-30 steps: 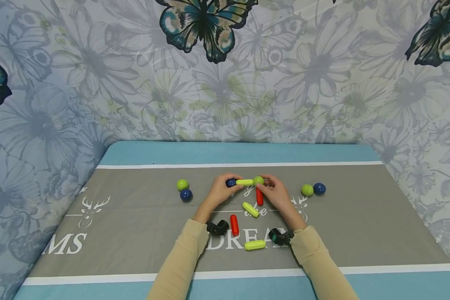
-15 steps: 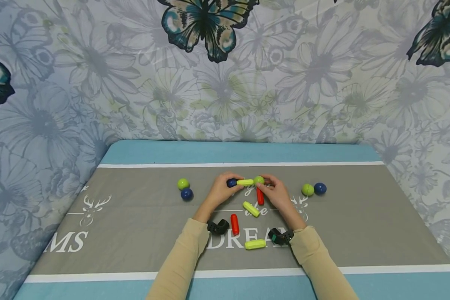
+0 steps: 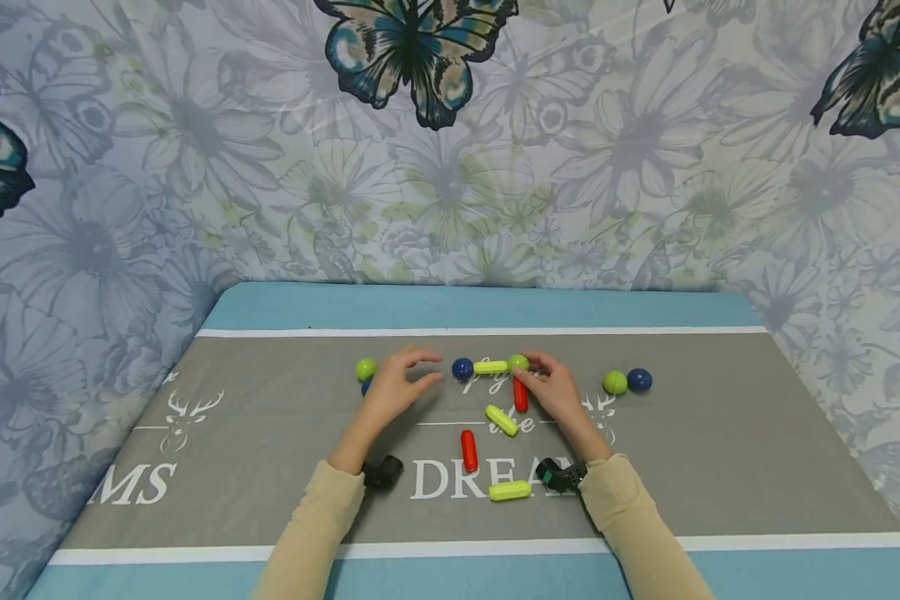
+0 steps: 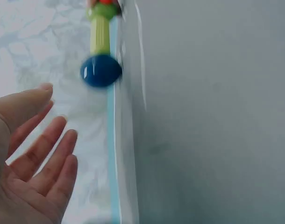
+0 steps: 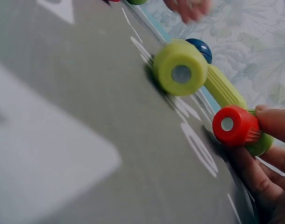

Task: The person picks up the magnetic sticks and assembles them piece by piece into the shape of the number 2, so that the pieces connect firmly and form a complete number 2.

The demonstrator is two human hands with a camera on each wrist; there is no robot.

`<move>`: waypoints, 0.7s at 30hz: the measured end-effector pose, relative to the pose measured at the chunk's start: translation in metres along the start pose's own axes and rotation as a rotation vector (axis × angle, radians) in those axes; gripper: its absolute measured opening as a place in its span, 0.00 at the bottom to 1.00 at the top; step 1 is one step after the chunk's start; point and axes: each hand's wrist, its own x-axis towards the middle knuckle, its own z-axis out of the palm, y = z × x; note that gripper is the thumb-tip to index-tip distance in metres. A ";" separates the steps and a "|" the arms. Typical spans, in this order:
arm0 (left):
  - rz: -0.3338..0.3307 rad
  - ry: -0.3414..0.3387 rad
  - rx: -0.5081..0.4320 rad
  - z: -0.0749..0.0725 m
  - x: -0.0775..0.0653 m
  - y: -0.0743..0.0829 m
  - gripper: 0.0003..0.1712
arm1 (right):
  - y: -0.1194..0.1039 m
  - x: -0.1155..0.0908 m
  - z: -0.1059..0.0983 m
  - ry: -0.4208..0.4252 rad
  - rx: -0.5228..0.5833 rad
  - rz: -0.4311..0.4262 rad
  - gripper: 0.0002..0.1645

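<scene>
My right hand (image 3: 557, 390) pinches a light green ball (image 3: 518, 362) between thumb and fingers. From this ball a yellow-green rod (image 3: 491, 367) runs left to a dark blue ball (image 3: 462, 369), and a red rod (image 3: 521, 395) points toward me. A round grey disc shows on the red rod's end in the right wrist view. My left hand (image 3: 394, 385) holds nothing, its fingers apart and loosely bent, left of the blue ball. Just beyond the left hand sits another green ball (image 3: 365, 369); a second blue ball (image 3: 365, 387) is mostly hidden behind the hand.
A yellow-green rod (image 3: 502, 420), a red rod (image 3: 469, 451) and another yellow-green rod (image 3: 510, 491) lie between my forearms. To the right, a green ball (image 3: 614, 382) touches a blue ball (image 3: 640, 380). The grey-brown printed cloth (image 3: 720, 450) lies beneath everything.
My left hand has let go of the blue ball at the left end of the joined pieces and moved left, toward the loose balls. The right hand keeps its grip in place.
</scene>
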 end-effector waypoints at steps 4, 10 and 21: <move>0.024 0.027 0.074 -0.027 -0.024 -0.009 0.14 | 0.000 0.001 0.000 -0.008 -0.009 0.022 0.24; 0.028 -0.008 0.209 -0.053 -0.052 -0.016 0.17 | -0.001 0.003 0.000 -0.008 -0.009 0.035 0.24; -0.095 -0.040 0.356 -0.073 -0.078 -0.026 0.22 | -0.001 0.002 -0.001 -0.007 -0.001 0.042 0.24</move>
